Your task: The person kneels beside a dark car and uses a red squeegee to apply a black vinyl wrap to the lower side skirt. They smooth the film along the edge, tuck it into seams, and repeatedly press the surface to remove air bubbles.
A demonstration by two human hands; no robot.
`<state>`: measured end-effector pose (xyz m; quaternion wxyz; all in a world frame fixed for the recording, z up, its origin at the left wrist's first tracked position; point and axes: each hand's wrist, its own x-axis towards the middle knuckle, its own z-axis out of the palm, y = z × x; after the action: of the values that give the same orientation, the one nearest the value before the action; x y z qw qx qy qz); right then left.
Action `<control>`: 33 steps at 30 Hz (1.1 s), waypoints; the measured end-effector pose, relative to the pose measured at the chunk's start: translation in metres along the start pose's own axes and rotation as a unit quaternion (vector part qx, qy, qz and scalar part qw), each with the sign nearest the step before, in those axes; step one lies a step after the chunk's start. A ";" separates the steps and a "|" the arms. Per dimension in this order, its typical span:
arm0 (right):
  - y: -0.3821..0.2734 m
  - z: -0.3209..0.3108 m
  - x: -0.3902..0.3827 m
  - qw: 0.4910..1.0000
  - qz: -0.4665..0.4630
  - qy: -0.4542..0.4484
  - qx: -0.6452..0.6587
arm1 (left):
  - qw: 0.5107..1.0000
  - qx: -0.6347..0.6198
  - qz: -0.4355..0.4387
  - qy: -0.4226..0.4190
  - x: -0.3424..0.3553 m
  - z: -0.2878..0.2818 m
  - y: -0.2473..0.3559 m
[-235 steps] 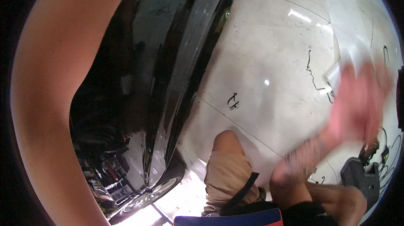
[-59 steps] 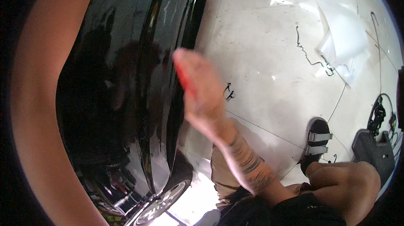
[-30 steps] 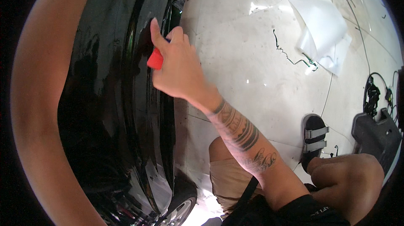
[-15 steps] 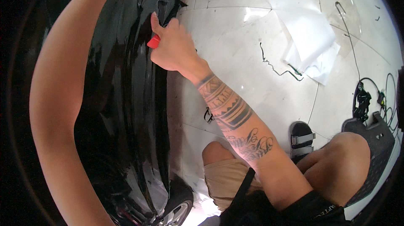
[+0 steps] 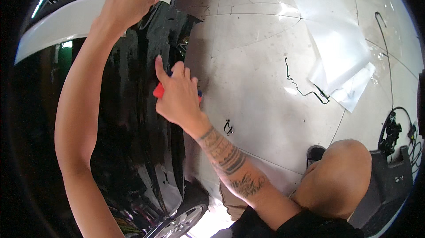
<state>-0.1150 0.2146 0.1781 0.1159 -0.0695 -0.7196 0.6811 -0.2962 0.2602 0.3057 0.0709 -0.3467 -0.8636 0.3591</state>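
Note:
Glossy black film [image 5: 133, 118] lies over the side of a white car [image 5: 48, 45], loose and creased along its right edge. At the film's far end my left hand [image 5: 128, 3] has its fingers curled, seemingly pinching the film's edge; the fingertips are partly hidden. My right hand [image 5: 179, 96] is closed round a small red and blue hand tool [image 5: 158, 90], mostly covered by the palm. Its index finger stretches forward over the film. This hand is at the film's right border, where the panel turns down toward the floor.
A wheel [image 5: 183, 222] is at the near end of the car. White backing sheets [image 5: 336, 38] and a thin black strip [image 5: 294, 85] lie on the tiled floor. To my right are a black plastic board [image 5: 385, 185], cables [image 5: 392, 131] and my bent knee [image 5: 338, 171].
My right hand has moved nearer to me along the film's right edge with the tool. The view has shifted, showing more of the white car and my whole left hand at the far end.

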 end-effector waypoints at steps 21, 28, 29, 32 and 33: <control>0.000 0.012 -0.020 0.976 -0.075 0.142 0.148 | 0.991 -0.030 0.088 -0.097 0.007 -0.008 -0.027; 0.009 0.031 -0.004 0.969 -0.071 0.175 0.160 | 0.989 -0.141 0.036 -0.022 -0.010 -0.014 0.025; 0.010 0.031 -0.004 0.970 -0.072 0.173 0.158 | 0.988 -0.143 0.057 -0.005 -0.012 -0.012 0.023; 0.012 0.028 0.000 0.970 -0.071 0.165 0.161 | 0.981 -0.152 0.116 0.044 -0.014 -0.007 0.021; 0.012 0.027 0.002 0.970 -0.070 0.165 0.163 | 0.977 -0.157 0.132 0.060 -0.014 -0.006 0.023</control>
<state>-0.1245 0.1896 0.1651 0.2900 -0.1102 -0.5732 0.7585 -0.2704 0.2664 0.2965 0.0189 -0.4851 -0.8501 0.2039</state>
